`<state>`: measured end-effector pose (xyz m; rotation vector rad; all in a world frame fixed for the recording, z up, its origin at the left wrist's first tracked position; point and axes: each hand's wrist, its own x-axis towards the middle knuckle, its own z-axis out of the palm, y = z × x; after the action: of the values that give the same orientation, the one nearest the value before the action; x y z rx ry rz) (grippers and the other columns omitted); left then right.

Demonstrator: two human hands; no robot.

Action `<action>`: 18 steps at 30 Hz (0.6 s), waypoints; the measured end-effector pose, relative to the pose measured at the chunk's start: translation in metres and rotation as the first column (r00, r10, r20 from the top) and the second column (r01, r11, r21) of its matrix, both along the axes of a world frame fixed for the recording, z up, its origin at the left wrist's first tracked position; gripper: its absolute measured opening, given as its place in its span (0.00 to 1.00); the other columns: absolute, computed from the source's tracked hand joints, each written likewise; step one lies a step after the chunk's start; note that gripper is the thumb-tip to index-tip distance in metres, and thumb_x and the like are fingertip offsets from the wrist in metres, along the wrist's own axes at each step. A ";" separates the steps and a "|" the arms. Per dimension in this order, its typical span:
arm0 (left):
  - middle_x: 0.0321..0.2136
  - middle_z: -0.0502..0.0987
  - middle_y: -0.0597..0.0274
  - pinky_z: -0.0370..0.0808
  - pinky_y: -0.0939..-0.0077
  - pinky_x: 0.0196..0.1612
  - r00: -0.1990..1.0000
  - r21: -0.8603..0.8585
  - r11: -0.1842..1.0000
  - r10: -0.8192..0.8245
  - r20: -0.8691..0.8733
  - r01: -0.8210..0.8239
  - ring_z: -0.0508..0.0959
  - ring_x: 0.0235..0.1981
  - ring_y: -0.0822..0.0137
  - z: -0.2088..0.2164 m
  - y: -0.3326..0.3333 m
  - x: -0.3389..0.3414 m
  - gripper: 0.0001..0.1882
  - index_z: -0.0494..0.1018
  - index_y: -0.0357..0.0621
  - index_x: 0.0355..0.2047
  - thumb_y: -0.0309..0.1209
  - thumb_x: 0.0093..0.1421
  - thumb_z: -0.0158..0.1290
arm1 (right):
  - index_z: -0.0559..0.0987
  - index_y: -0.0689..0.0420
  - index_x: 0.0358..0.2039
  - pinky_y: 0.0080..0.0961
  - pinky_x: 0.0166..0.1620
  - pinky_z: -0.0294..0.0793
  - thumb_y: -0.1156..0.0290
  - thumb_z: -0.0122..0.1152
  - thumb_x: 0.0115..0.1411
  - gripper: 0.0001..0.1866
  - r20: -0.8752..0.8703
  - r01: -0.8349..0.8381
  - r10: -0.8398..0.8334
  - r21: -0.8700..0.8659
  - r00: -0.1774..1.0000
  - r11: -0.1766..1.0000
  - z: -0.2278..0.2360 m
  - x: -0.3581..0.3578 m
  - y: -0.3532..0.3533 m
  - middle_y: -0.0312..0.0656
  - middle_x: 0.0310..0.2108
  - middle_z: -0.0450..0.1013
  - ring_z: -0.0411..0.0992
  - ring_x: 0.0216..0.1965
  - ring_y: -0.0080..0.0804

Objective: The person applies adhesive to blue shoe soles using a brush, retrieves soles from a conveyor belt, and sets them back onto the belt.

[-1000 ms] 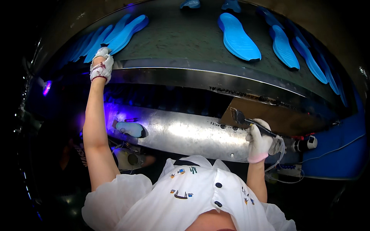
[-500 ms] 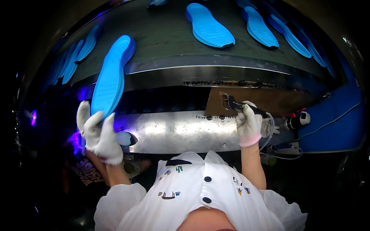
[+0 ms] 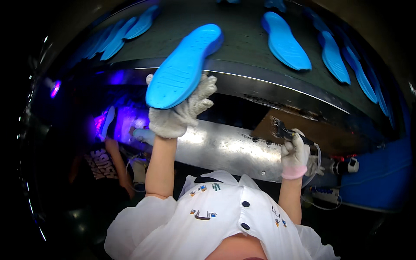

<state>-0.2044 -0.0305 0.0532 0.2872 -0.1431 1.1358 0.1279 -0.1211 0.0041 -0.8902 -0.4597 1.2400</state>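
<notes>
A bright blue shoe sole rests over my left hand, its heel end pointing away over the conveyor belt. The white-gloved palm is underneath; the thumb tip shows at the sole's left edge and spread fingers at its right. Part of that hand is hidden by the sole. In a white glove with a pink cuff, my right hand is closed around the black handle of a brush. The brush's bristles point left, and a thin clear tube runs down beside the hand.
Several more blue soles lie on the dark conveyor belt behind its metal edge. Below are a metal ledge, a brown board and a white-and-black cylinder. At left, a co-worker sits near purple light.
My left hand has moved right and forward with the sole, from gripping its toe end to lying beneath it. The brush stays in my right hand. The view has turned slightly left.
</notes>
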 end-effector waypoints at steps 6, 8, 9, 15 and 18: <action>0.61 0.60 0.30 0.83 0.59 0.53 0.978 -0.171 0.970 -0.148 0.150 0.173 0.74 0.56 0.42 0.012 0.005 -0.007 0.64 0.43 0.26 0.70 0.68 0.57 0.58 | 0.77 0.63 0.48 0.14 0.23 0.59 0.72 0.60 0.67 0.12 0.022 -0.079 0.079 0.018 0.997 0.997 0.003 -0.001 0.003 0.37 0.32 0.75 0.63 0.23 0.16; 0.58 0.63 0.34 0.85 0.62 0.49 0.998 -0.132 0.989 -0.064 0.027 0.067 0.76 0.51 0.48 0.008 -0.006 0.008 0.64 0.47 0.27 0.69 0.68 0.54 0.61 | 0.79 0.62 0.46 0.14 0.22 0.57 0.72 0.62 0.66 0.10 0.055 -0.105 0.102 0.051 0.993 0.993 0.018 -0.008 0.015 0.37 0.31 0.75 0.62 0.22 0.15; 0.56 0.67 0.35 0.85 0.59 0.50 0.996 -0.029 0.999 0.011 -0.087 -0.013 0.78 0.50 0.48 0.007 -0.011 0.021 0.63 0.50 0.27 0.68 0.69 0.53 0.61 | 0.79 0.62 0.44 0.14 0.22 0.57 0.72 0.63 0.65 0.09 0.090 -0.094 0.089 0.054 0.992 0.994 0.029 -0.014 0.027 0.37 0.30 0.74 0.61 0.21 0.14; 0.53 0.76 0.41 0.80 0.45 0.57 0.955 -0.073 0.992 0.079 -0.287 -0.104 0.81 0.51 0.45 -0.003 -0.065 0.102 0.55 0.61 0.34 0.66 0.62 0.50 0.66 | 0.83 0.60 0.34 0.20 0.29 0.74 0.71 0.73 0.58 0.08 0.753 0.086 -0.434 0.455 0.495 0.886 0.096 -0.082 0.078 0.36 0.28 0.79 0.74 0.25 0.21; 0.59 0.72 0.41 0.75 0.44 0.63 0.971 -0.088 0.990 0.086 -0.225 -0.108 0.77 0.57 0.44 -0.011 -0.066 0.104 0.57 0.59 0.38 0.69 0.61 0.49 0.67 | 0.83 0.59 0.36 0.23 0.37 0.80 0.81 0.76 0.47 0.14 0.690 -0.251 -0.700 0.722 0.184 0.645 0.109 -0.095 0.036 0.43 0.31 0.82 0.82 0.32 0.26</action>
<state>-0.1007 -0.0961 0.0420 0.3324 0.1253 1.1954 0.0326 -0.0852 0.1127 -0.8710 -1.6670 -0.1708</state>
